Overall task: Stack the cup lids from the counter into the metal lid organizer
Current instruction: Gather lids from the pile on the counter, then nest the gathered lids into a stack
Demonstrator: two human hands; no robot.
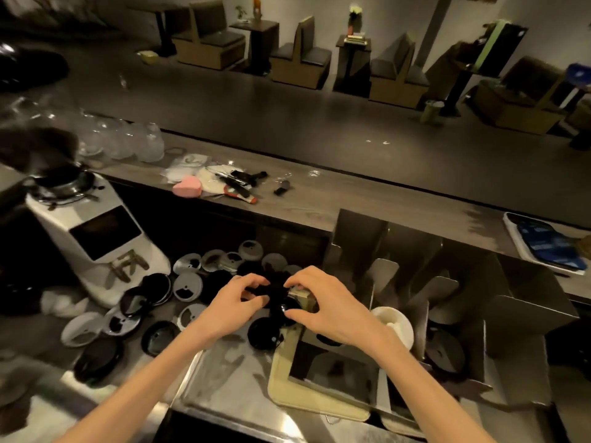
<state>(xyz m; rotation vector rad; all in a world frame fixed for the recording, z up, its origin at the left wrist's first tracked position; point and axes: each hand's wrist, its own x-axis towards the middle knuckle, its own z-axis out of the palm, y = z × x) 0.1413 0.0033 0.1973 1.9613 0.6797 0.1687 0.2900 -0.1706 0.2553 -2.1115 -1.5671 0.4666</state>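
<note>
Head view, looking down past two bare forearms to a steel counter (230, 378). Closest in, a pale cream frame (281, 378) lies flat by the front edge, beside the metal lid organizer (454, 282), whose upright grey dividers make several slots. One slot holds a white cup (395, 324); a slot further right holds dark lids (446, 350) on edge.

Both hands meet over the counter just left of the organizer. The left hand (235, 306) and the right hand (323, 306) are close together, fingers curled in from each side around a small stack of black lids (278, 298). Thumb and fingertips of both hands pinch the stack's rim. A black lid (265, 334) lies just below the hands.

Left of the hands, loose lids (188, 289) are scattered on the counter, some black, some white or clear, a few overlapping. Beyond them stands a white coffee grinder (105, 241) with a dark screen.

Further back, a raised wooden bar top (319, 199) carries clear glasses (128, 142), a pink heart-shaped box (187, 187) and small dark odds and ends. A phone (550, 241) lies at its right end. Past the bar is a dim floor, with booth seats (300, 55) and small tables along the far wall.
</note>
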